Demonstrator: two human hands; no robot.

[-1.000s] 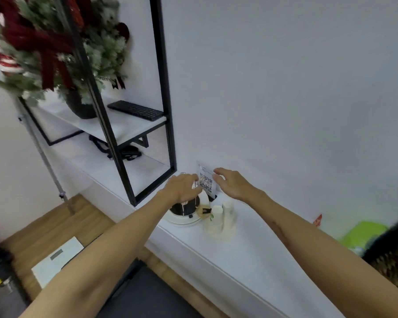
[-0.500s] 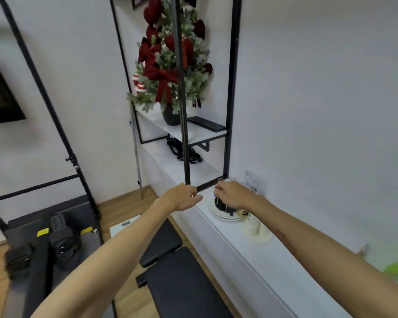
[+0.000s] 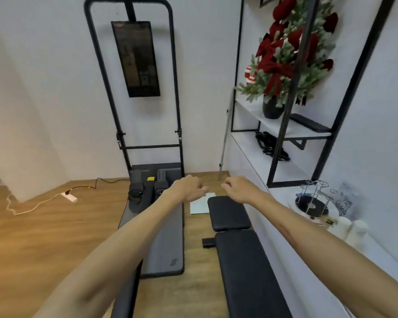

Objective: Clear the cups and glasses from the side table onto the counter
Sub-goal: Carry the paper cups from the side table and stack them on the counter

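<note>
Now glass rack [image 3: 312, 204] on counter [image 3: 285, 228], right of right hand [image 3: 238, 188].

One head-worn wide-angle view looks forward and down past both outstretched forearms over the floor [image 3: 44, 226], with the worktop [image 3: 285, 198] at right.

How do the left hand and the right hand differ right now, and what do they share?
The left hand hangs over the grey exercise mat; the right hand hangs over the black bench pad. The right hand is nearer the white counter and its wire cup rack; the left hand is farther. Both have loosely curled fingers, hold nothing and touch nothing.
</note>
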